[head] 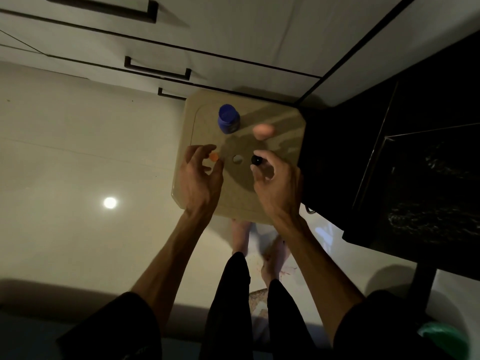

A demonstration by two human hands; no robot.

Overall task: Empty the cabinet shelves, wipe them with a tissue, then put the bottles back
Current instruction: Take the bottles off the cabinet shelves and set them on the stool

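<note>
the person stands over a small tan stool (285, 131) beside the white drawers (161, 48), both arms reaching down to its top. the stool serves as the holding place for the bottles.

step in hand: judged from the layout, this is either the emptying stage or the start of putting back; the frame alone does not settle which.

- left hand (200, 175): over the left edge of the stool, fingers curled loosely round a small orange-capped bottle (214, 157). whether the grip is pinching it or only closing on it cannot be told.
- right hand (278, 183): right of the stool's centre hole (237, 159), fingers curled round a black-capped bottle (256, 160), grip pressed on its body.
- blue bottle (228, 118): stands upright at the far side of the stool, apart from both hands.
- a pale pink item (263, 131) sits just right of the blue bottle.

next move calls for a firm hold on each small bottle before lifting, kept upright.

hidden or unclear: the cabinet shelves are out of view; no tissue is visible; the pink item is blurred; bottle bodies are covered by fingers; the right of the frame is dark.
</note>
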